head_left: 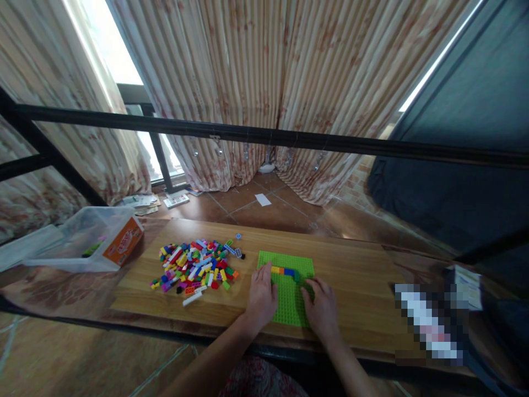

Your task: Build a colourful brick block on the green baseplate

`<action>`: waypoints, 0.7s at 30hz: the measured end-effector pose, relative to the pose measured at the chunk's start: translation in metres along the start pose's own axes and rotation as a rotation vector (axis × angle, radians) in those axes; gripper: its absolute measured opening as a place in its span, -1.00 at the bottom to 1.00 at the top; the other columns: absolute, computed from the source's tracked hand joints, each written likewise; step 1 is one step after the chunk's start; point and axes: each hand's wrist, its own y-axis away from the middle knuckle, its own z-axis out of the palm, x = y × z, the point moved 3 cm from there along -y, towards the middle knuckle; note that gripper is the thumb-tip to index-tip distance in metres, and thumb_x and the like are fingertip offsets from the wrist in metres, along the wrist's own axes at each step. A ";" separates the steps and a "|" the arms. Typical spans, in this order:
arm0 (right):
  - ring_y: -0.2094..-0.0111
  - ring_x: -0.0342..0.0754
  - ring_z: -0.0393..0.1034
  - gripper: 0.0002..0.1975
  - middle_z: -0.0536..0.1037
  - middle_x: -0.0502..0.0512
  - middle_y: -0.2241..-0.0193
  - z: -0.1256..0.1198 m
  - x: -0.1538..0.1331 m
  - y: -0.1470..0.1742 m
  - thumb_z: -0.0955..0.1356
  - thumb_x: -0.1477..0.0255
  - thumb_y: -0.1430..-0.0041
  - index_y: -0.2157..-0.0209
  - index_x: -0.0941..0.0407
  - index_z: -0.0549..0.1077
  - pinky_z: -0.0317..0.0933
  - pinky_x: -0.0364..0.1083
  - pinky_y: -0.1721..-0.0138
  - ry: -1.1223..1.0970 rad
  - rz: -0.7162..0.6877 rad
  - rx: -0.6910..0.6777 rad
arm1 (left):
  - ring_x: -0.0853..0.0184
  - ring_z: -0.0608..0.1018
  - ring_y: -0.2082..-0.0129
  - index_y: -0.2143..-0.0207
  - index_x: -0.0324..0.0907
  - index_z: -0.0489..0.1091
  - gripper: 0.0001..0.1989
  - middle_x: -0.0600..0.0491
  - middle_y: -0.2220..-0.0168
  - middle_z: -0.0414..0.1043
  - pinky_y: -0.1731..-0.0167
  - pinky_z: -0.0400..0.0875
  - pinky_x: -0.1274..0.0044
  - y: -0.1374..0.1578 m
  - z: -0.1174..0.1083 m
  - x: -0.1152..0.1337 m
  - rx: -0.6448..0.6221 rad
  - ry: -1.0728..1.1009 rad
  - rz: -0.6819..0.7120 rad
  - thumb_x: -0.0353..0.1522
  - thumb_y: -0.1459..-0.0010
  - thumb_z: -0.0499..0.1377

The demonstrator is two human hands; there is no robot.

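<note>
A bright green studded baseplate (291, 309) lies on a wooden board. Across its upper part runs a row of toy bricks: yellow, an orange brick (281, 271), a blue brick (289, 272) and a green brick (296, 277) at the right end. My left hand (262, 295) rests over the plate's left edge, fingers stretched forward, tips beside the row's yellow end. At the right edge is my right hand (322, 306), its fingers apart and slightly bent, fingertips touching or just above the plate. I see no loose brick in either hand.
Left of the plate, a pile of mixed coloured bricks (198, 264) covers part of the wooden board (351, 275). A clear plastic bin (82, 264) with an orange label stands at the far left. A dark metal rail (248, 132) crosses beyond the board. Pixelated items lie at right.
</note>
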 end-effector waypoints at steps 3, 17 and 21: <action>0.01 0.12 0.26 -0.63 0.43 0.30 0.07 -0.001 0.001 0.002 0.19 0.24 -0.24 0.13 0.16 0.47 0.19 0.14 0.01 0.063 -0.043 0.047 | 0.18 0.33 -0.14 -0.20 -0.25 0.09 -0.46 -0.17 -0.11 0.29 -0.13 0.27 0.21 -0.006 -0.020 -0.014 0.067 0.057 -0.036 -0.51 -0.14 -0.01; 0.04 0.14 0.29 -0.60 0.47 0.28 0.11 0.008 0.003 0.018 0.17 0.19 -0.26 0.16 0.14 0.47 0.16 0.13 0.02 0.049 -0.097 0.036 | 0.10 0.31 -0.12 -0.13 -0.20 0.24 -0.43 -0.08 0.02 0.46 -0.10 0.18 0.19 -0.059 -0.094 -0.057 -0.132 -0.405 0.082 -0.58 -0.02 0.04; 0.03 0.15 0.28 -0.60 0.47 0.29 0.11 0.007 0.002 0.018 0.18 0.19 -0.26 0.16 0.16 0.48 0.17 0.12 0.02 0.051 -0.090 0.048 | 0.09 0.31 -0.12 -0.14 -0.20 0.22 -0.39 -0.10 -0.03 0.42 -0.07 0.17 0.22 -0.072 -0.089 -0.061 -0.200 -0.470 0.089 -0.57 0.03 0.08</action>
